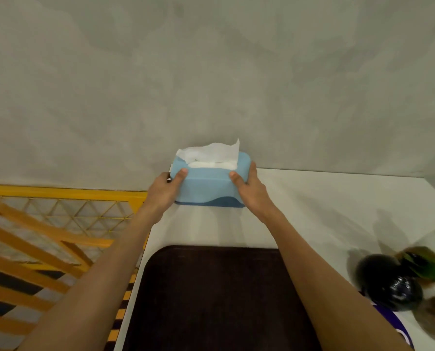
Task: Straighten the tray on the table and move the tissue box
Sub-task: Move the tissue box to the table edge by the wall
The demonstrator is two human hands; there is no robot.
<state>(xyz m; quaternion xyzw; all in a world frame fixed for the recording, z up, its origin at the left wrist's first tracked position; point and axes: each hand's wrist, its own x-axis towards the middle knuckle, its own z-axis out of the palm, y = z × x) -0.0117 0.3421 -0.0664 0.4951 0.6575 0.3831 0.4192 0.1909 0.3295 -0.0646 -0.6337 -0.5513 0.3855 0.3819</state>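
A light blue tissue box (207,184) with a white tissue sticking out of its top rests at the far left corner of the white table (312,211), close to the grey wall. My left hand (164,190) grips its left end and my right hand (249,188) grips its right end, thumbs on top. Nearer to me lies a dark brown tray (211,295) with rounded corners, its edges roughly parallel to the table's left edge. Both forearms pass over the tray.
A black round vase (388,282) with green leaves stands at the table's right side, blurred. Beside it lies something purple and white (393,323). A yellow mesh rack (59,209) and orange wooden slats stand left of the table.
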